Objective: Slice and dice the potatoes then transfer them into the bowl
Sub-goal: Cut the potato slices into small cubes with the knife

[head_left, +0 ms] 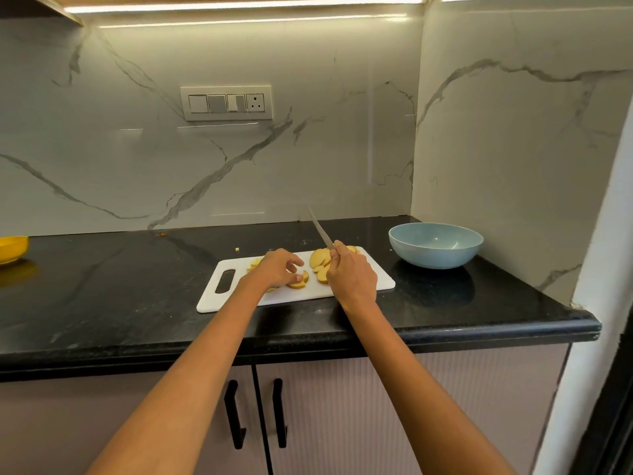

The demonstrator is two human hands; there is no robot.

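no text, label, brand or number is showing legibly anywhere: the switch plate [226, 103] on the wall, the board [291, 296] and the bowl [435, 246] are all showing plain, unmarked faces.

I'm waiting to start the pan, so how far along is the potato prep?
Slicing looks mostly done: potato slices lie on the white cutting board. In hand: the left hand gathers a small stack of slices, and the right hand holds the knife with its tip raised. Dicing remains, and the blue bowl looks empty.
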